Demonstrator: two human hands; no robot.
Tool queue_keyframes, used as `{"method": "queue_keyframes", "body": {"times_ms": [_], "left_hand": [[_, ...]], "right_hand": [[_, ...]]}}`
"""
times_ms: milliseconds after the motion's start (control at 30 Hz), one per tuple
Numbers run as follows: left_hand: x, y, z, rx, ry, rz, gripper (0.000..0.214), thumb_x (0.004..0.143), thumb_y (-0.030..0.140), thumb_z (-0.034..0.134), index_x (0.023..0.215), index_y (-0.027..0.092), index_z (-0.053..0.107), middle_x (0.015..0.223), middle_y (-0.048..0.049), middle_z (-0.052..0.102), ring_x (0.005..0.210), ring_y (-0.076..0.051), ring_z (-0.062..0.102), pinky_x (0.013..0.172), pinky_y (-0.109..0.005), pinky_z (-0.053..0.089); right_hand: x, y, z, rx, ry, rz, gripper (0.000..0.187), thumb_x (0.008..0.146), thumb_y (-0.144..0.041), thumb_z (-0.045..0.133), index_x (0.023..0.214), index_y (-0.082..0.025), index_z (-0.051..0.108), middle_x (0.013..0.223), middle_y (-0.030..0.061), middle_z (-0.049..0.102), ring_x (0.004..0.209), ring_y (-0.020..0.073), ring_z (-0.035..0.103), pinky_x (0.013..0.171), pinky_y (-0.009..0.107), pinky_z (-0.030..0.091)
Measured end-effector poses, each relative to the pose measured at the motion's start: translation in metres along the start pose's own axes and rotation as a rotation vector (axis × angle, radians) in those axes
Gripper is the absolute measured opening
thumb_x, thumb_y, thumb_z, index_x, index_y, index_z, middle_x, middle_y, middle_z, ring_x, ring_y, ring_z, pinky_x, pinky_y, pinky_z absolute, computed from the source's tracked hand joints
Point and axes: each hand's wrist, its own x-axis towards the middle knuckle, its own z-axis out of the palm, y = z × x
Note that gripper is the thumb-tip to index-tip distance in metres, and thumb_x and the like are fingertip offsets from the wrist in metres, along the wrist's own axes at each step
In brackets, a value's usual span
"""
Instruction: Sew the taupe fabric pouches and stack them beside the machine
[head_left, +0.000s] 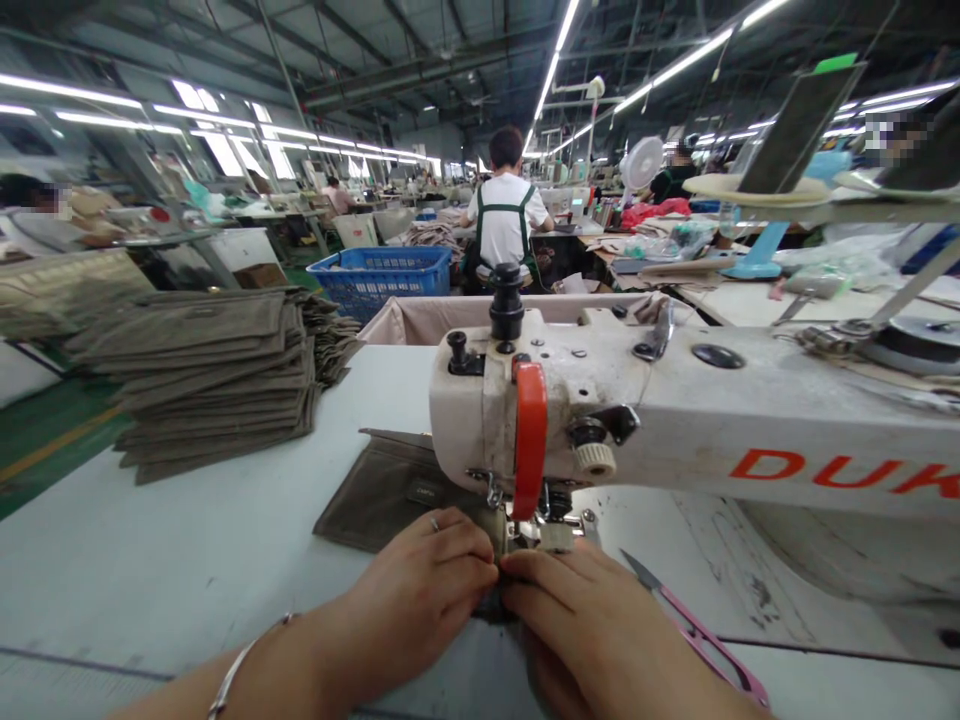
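A dark olive fabric piece point(375, 495) with a small label lies flat under the head of a white sewing machine point(660, 400). My left hand point(424, 575), a ring on one finger, is closed on the fabric just in front of the presser foot point(521, 535). Close beside it, my right hand point(570, 600) also pinches the fabric's near edge, its fingertips almost meeting the left ones. Both hands partly cover the cloth, and the needle point is hard to see. Pink-handled thread snips point(701, 635) lie to the right of my right hand.
At the left of the white table point(225, 560) rises a tall stack of olive fabric pieces point(217, 380). Behind the machine stand a cloth-lined bin point(420, 320) and a blue plastic basket point(382, 270). A person in a white shirt point(502, 225) sits further ahead. Thread cones point(799, 130) stand at right.
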Motion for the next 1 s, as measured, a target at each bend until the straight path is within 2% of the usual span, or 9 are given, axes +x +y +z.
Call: {"method": "queue_keyframes", "body": {"times_ms": [167, 367, 467, 667, 1000], "left_hand": [[-0.002, -0.006, -0.002, -0.052, -0.015, -0.065, 0.017, 0.098, 0.013, 0.052, 0.095, 0.02, 0.067, 0.096, -0.0004, 0.07, 0.091, -0.015, 0.062, 0.088, -0.027, 0.047], [0.006, -0.014, -0.007, -0.098, -0.079, -0.15, 0.016, 0.094, 0.01, 0.057, 0.092, 0.021, 0.069, 0.095, 0.0006, 0.07, 0.091, -0.016, 0.062, 0.092, -0.028, 0.046], [0.01, -0.021, -0.007, -0.081, -0.094, -0.155, 0.017, 0.094, 0.012, 0.056, 0.091, 0.022, 0.07, 0.095, 0.0002, 0.07, 0.093, -0.017, 0.063, 0.096, -0.03, 0.045], [0.018, -0.035, -0.005, -0.075, -0.055, -0.217, 0.016, 0.092, 0.013, 0.06, 0.085, 0.022, 0.071, 0.092, 0.0014, 0.072, 0.097, -0.018, 0.065, 0.095, -0.029, 0.047], [0.019, -0.055, 0.008, 0.004, 0.042, -0.315, 0.013, 0.087, 0.015, 0.064, 0.085, 0.022, 0.075, 0.091, -0.0028, 0.074, 0.093, -0.023, 0.067, 0.085, -0.034, 0.052]], "right_hand": [[0.0, 0.002, 0.004, 0.026, 0.038, -0.005, 0.044, 0.079, -0.009, 0.049, 0.12, -0.019, 0.06, 0.115, 0.0056, 0.069, 0.101, 0.0248, 0.062, 0.087, 0.045, 0.053], [0.003, 0.002, 0.007, 0.002, 0.103, -0.019, 0.038, 0.084, -0.014, 0.048, 0.118, -0.016, 0.063, 0.115, 0.0085, 0.068, 0.102, 0.0284, 0.061, 0.088, 0.048, 0.054], [0.005, 0.003, 0.009, -0.045, 0.109, 0.021, 0.038, 0.085, -0.015, 0.049, 0.121, -0.015, 0.061, 0.115, 0.0114, 0.067, 0.101, 0.03, 0.06, 0.085, 0.049, 0.055], [0.01, 0.006, 0.012, -0.095, 0.059, 0.122, 0.042, 0.086, -0.018, 0.049, 0.128, -0.016, 0.057, 0.117, 0.014, 0.064, 0.102, 0.0324, 0.06, 0.085, 0.052, 0.054], [0.013, 0.003, 0.014, -0.136, 0.087, 0.169, 0.035, 0.086, -0.019, 0.049, 0.119, -0.015, 0.062, 0.105, 0.0134, 0.066, 0.09, 0.0319, 0.061, 0.076, 0.051, 0.055]]}}
